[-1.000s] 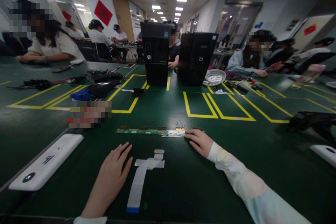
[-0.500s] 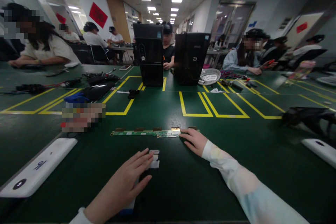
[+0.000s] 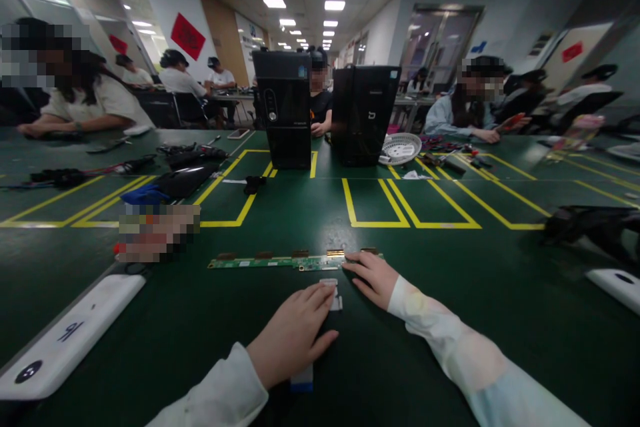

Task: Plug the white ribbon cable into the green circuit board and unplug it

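Note:
A long, narrow green circuit board (image 3: 275, 263) with gold-brown tabs along its far edge lies across the table in front of me. My right hand (image 3: 375, 277) rests at its right part, fingers stretched out and fingertips touching the board. Just nearer to me, my left hand (image 3: 295, 330) lies palm down with extended fingers over a flat ribbon cable (image 3: 302, 380). The cable's white end shows past my fingertips and a blue-tipped end below my palm; its middle is hidden under the hand.
Two black computer towers (image 3: 285, 113) stand at the back. A white basket (image 3: 401, 148) sits right of them. Yellow tape marks the green tabletop (image 3: 425, 373). A long white device (image 3: 75, 340) lies at left, dark cables beyond. Several people sit around.
My left hand has slid to the right and slightly forward with the ribbon cable under it, closer to the circuit board. My right hand has stayed on the board.

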Demonstrator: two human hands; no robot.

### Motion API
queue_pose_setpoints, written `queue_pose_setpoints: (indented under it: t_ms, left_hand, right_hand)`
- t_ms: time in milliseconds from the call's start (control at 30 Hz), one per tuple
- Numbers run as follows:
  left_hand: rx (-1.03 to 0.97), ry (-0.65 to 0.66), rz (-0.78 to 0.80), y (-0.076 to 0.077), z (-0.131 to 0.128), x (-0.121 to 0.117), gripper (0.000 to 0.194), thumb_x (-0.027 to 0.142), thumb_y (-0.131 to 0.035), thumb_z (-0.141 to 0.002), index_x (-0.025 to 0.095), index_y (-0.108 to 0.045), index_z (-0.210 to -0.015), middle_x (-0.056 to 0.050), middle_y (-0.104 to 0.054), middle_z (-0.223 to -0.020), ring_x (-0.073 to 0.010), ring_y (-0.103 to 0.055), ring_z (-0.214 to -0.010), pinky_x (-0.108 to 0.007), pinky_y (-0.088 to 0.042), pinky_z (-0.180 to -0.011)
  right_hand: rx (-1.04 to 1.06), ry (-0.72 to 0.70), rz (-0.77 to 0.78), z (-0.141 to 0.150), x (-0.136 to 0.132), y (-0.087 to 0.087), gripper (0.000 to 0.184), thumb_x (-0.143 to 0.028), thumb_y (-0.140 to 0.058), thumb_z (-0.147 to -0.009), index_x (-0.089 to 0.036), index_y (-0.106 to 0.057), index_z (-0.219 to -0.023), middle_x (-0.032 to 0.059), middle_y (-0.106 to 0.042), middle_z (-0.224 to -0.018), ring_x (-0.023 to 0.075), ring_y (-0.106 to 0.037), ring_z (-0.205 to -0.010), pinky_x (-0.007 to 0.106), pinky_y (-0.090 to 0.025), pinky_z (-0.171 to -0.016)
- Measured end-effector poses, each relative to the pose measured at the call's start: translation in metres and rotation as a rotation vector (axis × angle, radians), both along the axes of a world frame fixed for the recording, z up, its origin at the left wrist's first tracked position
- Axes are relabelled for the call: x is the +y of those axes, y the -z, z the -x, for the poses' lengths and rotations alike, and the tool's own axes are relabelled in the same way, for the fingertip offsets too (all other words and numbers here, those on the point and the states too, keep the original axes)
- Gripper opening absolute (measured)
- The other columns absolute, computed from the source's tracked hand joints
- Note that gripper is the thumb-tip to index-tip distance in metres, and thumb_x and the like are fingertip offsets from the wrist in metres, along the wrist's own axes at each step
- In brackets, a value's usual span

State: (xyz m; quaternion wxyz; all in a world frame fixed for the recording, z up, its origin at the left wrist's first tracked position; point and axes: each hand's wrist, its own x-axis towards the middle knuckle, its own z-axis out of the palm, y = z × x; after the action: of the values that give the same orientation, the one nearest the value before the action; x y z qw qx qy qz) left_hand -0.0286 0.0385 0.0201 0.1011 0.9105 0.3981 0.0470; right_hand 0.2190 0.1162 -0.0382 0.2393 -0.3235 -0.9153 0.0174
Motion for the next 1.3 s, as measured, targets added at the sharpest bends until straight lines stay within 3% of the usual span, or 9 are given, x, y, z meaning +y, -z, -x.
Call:
queue_pose_setpoints:
  t_ms: [233,600,900,1100,1300]
  left_hand:
    - [-0.104,-0.042,-0.097,0.008,-0.016,0.012,0.048,0.039,-0.048,-0.091,0.011,-0.052,-0.130,-0.013,-0.058,-0.132,-0.0257,-0.052,-0.122,-0.042,-0.045,-0.103]
    - [-0.143,-0.013,-0.089,0.014,-0.007,0.013,0.048,0.035,-0.046,-0.092,0.014,-0.046,-0.135,-0.011,-0.054,-0.137,-0.0235,-0.050,-0.125,-0.041,-0.043,-0.104]
    - [-0.165,-0.016,-0.064,0.016,-0.006,0.012,0.049,0.035,-0.045,-0.093,0.014,-0.045,-0.137,-0.010,-0.054,-0.137,-0.0235,-0.049,-0.125,-0.041,-0.042,-0.106]
    - [-0.152,-0.019,-0.064,0.016,-0.006,0.012,0.049,0.036,-0.043,-0.094,0.015,-0.044,-0.138,-0.011,-0.053,-0.138,-0.0238,-0.048,-0.126,-0.042,-0.041,-0.106]
    - [-0.132,-0.014,-0.081,0.018,-0.006,0.012,0.049,0.037,-0.043,-0.093,0.014,-0.045,-0.137,-0.011,-0.052,-0.139,-0.0244,-0.047,-0.127,-0.042,-0.040,-0.107]
  right_hand:
    - [0.003,0.004,0.025,-0.001,-0.002,0.001,0.036,-0.021,-0.045,-0.091,-0.017,-0.054,-0.125,0.0152,-0.054,-0.127,0.0248,-0.050,-0.119,0.045,-0.045,-0.098]
    - [0.047,-0.048,0.063,-0.014,-0.008,-0.015,0.035,-0.020,-0.041,-0.094,-0.021,-0.055,-0.126,0.0132,-0.054,-0.130,0.0222,-0.049,-0.123,0.044,-0.045,-0.100]
    - [-0.082,-0.031,0.123,-0.021,-0.050,-0.015,0.042,-0.021,-0.041,-0.094,-0.024,-0.051,-0.135,0.0095,-0.049,-0.141,0.0228,-0.038,-0.135,0.048,-0.037,-0.109]
    - [-0.061,0.045,0.103,-0.041,-0.080,-0.018,0.043,-0.020,-0.042,-0.093,-0.021,-0.052,-0.135,0.0092,-0.057,-0.134,0.0229,-0.040,-0.134,0.046,-0.042,-0.107]
    - [-0.057,0.081,0.068,-0.050,-0.092,-0.018,0.040,-0.016,-0.043,-0.093,-0.020,-0.054,-0.131,0.0070,-0.059,-0.131,0.0218,-0.046,-0.129,0.045,-0.044,-0.104]
